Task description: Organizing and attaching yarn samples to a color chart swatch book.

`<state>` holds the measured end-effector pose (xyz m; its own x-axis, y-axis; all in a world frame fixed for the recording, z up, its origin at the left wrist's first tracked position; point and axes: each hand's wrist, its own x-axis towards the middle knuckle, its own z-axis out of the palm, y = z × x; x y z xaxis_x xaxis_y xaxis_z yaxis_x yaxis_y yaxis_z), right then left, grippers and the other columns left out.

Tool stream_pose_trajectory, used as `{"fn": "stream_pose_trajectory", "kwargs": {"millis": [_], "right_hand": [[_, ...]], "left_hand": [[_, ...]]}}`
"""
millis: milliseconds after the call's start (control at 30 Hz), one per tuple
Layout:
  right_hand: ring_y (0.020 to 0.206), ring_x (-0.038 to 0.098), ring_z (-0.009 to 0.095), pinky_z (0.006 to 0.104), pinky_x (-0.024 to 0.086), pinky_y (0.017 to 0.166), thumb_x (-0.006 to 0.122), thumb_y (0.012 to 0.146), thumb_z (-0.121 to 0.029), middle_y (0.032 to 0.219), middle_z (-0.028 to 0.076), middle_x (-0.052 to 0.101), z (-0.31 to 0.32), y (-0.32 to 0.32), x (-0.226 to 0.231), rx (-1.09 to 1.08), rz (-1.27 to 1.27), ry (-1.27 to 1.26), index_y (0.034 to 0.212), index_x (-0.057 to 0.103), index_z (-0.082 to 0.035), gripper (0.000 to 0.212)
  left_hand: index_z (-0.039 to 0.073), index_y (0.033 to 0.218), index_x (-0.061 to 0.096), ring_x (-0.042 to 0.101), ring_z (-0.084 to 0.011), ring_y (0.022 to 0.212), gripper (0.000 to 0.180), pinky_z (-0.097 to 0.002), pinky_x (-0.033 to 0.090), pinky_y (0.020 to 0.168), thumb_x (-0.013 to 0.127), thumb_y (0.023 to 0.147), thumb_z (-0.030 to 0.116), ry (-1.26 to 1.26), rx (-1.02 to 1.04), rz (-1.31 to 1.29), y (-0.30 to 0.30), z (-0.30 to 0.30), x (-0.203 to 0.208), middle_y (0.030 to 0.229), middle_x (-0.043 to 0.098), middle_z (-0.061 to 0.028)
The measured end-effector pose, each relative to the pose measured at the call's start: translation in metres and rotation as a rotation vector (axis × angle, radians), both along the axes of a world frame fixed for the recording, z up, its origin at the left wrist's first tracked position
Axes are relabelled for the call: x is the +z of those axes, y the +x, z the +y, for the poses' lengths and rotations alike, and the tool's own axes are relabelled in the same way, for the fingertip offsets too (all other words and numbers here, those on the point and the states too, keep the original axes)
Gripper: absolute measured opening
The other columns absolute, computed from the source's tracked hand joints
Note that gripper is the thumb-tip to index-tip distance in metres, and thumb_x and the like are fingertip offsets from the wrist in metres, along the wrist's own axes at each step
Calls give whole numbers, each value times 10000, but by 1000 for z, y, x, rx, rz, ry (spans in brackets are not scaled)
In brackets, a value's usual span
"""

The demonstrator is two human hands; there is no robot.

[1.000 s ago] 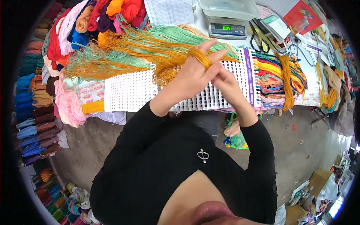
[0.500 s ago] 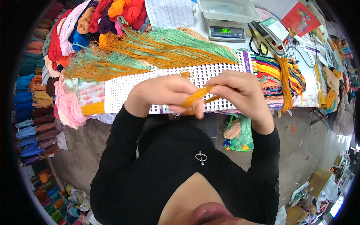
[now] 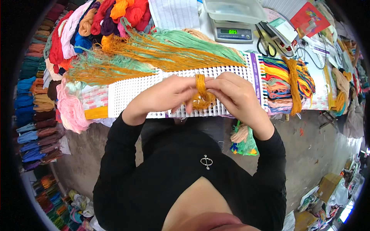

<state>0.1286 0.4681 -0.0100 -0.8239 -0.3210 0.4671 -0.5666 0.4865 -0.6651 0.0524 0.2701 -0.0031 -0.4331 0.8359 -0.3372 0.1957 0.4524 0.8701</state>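
Over the white perforated card (image 3: 131, 96), a small skein of golden-yellow thread (image 3: 200, 81) is between my two hands. It looks looped over the index finger of my left hand (image 3: 165, 95), whose other fingers curl below it. My right hand (image 3: 236, 92) pinches the skein's other side with thumb and fingertips. More thread of the same colour (image 3: 204, 101) bunches underneath, between the hands. Beyond my hands lie long ochre threads (image 3: 181, 57) and mint-green threads (image 3: 200, 43). Bundled multicoloured threads (image 3: 275, 79) hang in the card's right edge.
A digital scale (image 3: 233, 34) with a clear plastic tray (image 3: 235, 10) stands at the back. Beside it are scissors (image 3: 266, 44). Colourful skeins (image 3: 127, 15) pile up at the far left, with pink yarn (image 3: 71, 104) nearer. A twisted ochre skein (image 3: 293, 86) lies across the multicoloured bundles.
My hands have turned the golden-yellow skein from slanting between them to hanging over a left finger. My right hand has shifted slightly left and its fingertips have closed in.
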Motion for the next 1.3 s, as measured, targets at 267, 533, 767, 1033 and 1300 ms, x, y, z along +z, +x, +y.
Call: {"fn": "stream_pose_trajectory", "kwargs": {"millis": [267, 533, 767, 1033, 1300], "right_hand": [[649, 566, 247, 313, 436, 559, 633, 739, -33, 697, 100, 556, 8, 5, -14, -109, -8, -76, 847, 611, -30, 110], [668, 583, 252, 321, 446, 572, 644, 738, -43, 710, 93, 586, 16, 20, -30, -60, -64, -71, 849, 624, -26, 114], [796, 606, 182, 292, 463, 743, 577, 834, -162, 908, 85, 638, 84, -2, -71, -386, -461, -44, 994, 611, -56, 194], [981, 553, 375, 436, 443, 829, 613, 721, -452, 1037, 219, 586, 312, -31, -167, -1378, -402, 490, 1064, 561, -36, 541], [763, 589, 199, 298, 480, 650, 592, 728, -18, 873, 103, 606, 348, -1, -166, -1102, -74, -979, 946, 591, 10, 220]], "left_hand": [[-38, 895, 619, 512, -65, 442, 166, -175, 414, 405, 522, 849, 90, 411, 363, -435, 11, -7, -5, 882, 652, -111], [-58, 965, 597, 588, -125, 640, 180, -207, 464, 559, 457, 853, -40, 663, 827, 823, -8, -42, -18, 967, 642, -154], [-9, 914, 628, 563, -93, 783, 154, -198, 446, 624, 534, 798, -43, 408, 836, 643, -9, -91, -23, 883, 623, -58], [33, 838, 589, 456, -229, 1061, 124, -332, 339, 932, 558, 721, 4, 249, 678, 1049, -5, -98, -24, 1083, 486, -103], [6, 819, 545, 514, -233, 981, 140, -320, 382, 868, 519, 683, -14, 250, 707, 950, 0, -104, -35, 1007, 545, -100]]}}
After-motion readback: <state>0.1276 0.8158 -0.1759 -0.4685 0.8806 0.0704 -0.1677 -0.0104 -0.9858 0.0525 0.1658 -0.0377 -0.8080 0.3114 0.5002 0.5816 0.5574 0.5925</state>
